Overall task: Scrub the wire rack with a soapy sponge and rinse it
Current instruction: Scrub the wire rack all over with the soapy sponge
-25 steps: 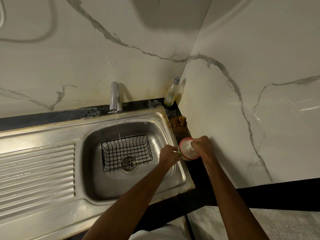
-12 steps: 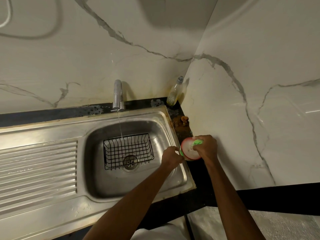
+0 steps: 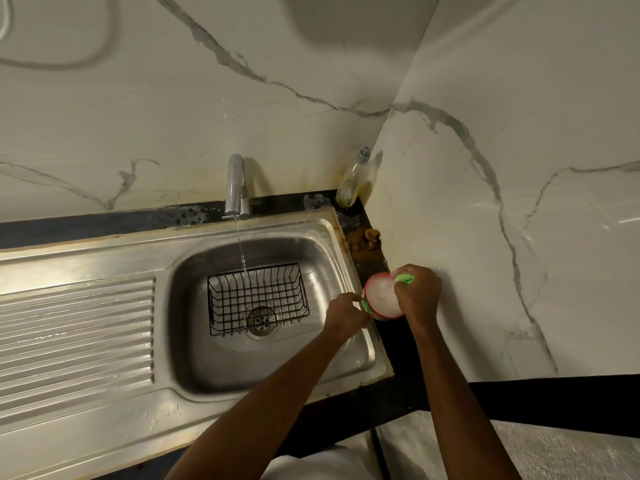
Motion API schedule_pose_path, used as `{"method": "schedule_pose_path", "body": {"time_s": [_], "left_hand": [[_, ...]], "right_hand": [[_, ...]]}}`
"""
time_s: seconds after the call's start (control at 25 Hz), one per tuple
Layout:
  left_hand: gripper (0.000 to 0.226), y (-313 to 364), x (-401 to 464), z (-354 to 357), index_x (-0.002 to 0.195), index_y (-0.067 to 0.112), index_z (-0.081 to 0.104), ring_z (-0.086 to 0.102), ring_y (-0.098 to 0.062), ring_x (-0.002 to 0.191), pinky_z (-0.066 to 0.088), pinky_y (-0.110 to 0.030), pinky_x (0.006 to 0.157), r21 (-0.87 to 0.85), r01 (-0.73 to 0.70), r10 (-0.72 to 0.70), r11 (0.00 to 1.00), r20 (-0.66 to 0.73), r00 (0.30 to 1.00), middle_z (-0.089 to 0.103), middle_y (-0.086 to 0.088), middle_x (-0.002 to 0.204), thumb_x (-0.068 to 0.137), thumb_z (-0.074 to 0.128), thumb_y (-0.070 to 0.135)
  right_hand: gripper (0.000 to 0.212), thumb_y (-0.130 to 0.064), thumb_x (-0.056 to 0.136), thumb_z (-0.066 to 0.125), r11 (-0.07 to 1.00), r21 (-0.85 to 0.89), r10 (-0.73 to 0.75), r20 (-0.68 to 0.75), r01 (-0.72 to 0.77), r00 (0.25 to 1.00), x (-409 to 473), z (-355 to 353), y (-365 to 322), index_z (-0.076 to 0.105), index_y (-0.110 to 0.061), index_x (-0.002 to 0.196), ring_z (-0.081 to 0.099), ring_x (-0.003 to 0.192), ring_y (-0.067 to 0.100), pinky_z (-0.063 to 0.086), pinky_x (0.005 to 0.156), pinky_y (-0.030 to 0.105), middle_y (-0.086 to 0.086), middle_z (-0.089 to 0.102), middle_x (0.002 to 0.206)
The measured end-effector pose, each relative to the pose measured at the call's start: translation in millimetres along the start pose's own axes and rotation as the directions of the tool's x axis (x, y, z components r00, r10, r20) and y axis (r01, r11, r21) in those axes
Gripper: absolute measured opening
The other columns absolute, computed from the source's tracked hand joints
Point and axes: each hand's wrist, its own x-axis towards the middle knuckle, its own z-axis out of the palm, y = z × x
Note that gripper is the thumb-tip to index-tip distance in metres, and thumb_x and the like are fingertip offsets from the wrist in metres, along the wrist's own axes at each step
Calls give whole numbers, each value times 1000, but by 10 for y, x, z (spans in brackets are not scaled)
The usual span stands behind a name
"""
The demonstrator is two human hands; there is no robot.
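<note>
The wire rack (image 3: 258, 299) lies in the sink (image 3: 194, 379) under the tap (image 3: 235, 185), left of both hands; the right hand (image 3: 417, 292) pinches the green sponge (image 3: 404, 278) in the soap tub (image 3: 381, 301), which the nearer left hand (image 3: 346, 311) grips.

Steel sink (image 3: 194, 403) set in a dark counter (image 3: 398, 386), with a ribbed drainboard at left. A black wire rack (image 3: 258, 299) lies in the basin over the drain, under a thin stream from the tap (image 3: 235, 185). At the basin's right edge, the left hand (image 3: 346, 315) steadies a red-rimmed soap tub (image 3: 381, 297); the right hand (image 3: 419, 289) presses a green sponge (image 3: 404, 278) into its white contents. A bottle (image 3: 353, 180) stands in the corner.
</note>
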Motion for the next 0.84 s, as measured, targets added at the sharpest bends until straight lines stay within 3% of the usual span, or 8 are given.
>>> {"method": "schedule_pose_path", "body": {"time_s": [0.16,0.32,0.4,0.48,0.6,0.68,0.76,0.84], "left_hand": [[53,-19,-18,-115,123,3,61,72,-26,67,59,-34,58,-141,69,-72,988,-11,997,75,-25,100,76,83,-2],[38,-191,-1,-696,123,8,63,74,-24,80,61,-32,64,-139,58,-82,989,-172,982,76,-18,99,87,77,5],[25,-374,0,-1187,116,14,67,72,-20,84,63,-38,76,-8,99,-94,995,-400,912,74,-10,101,92,71,13],[19,-606,29,-1724,110,14,66,68,-19,86,60,-36,76,58,189,-121,980,-580,806,71,-7,103,92,70,21],[42,-964,156,-2429,118,8,61,69,-27,94,61,-44,83,50,369,-221,928,-723,655,69,-11,106,86,76,30],[42,-1135,215,-2662,111,7,61,69,-27,90,61,-42,80,12,446,-323,895,-672,666,70,-13,102,85,78,36],[32,-1200,274,-2736,102,7,63,68,-23,84,59,-36,72,-38,431,-382,901,-539,751,69,-12,95,88,78,33],[31,-1227,346,-2754,107,6,63,66,-23,87,57,-34,72,-78,419,-408,905,-445,797,67,-13,99,89,78,26]], "right_hand": [[39,-6,73,76,984,-154,121,208,-90,971,-35,212,88,74,-16,111,69,98,29,57,75,30,9,73,108],[38,-1,77,69,990,21,137,65,-139,988,-27,224,87,74,-16,113,67,97,28,55,77,31,6,72,107],[32,0,78,70,901,332,250,130,-279,960,48,263,48,74,-10,108,69,88,26,56,73,31,8,73,100],[25,3,78,68,676,551,378,312,-490,872,64,354,-14,75,-3,102,70,83,29,59,72,32,14,73,94],[16,2,82,66,590,612,303,438,-527,847,-37,452,-299,73,-6,93,61,81,15,45,75,9,12,67,94],[16,5,89,53,382,657,292,581,-650,759,-132,537,-564,64,-5,83,54,81,14,47,81,11,10,59,94],[24,11,86,39,298,668,187,660,-682,728,-288,699,-797,60,3,77,58,91,30,51,96,38,21,57,101],[23,12,84,40,233,624,129,740,-746,660,-309,930,-992,61,5,92,60,97,39,53,90,50,24,58,104]]}}
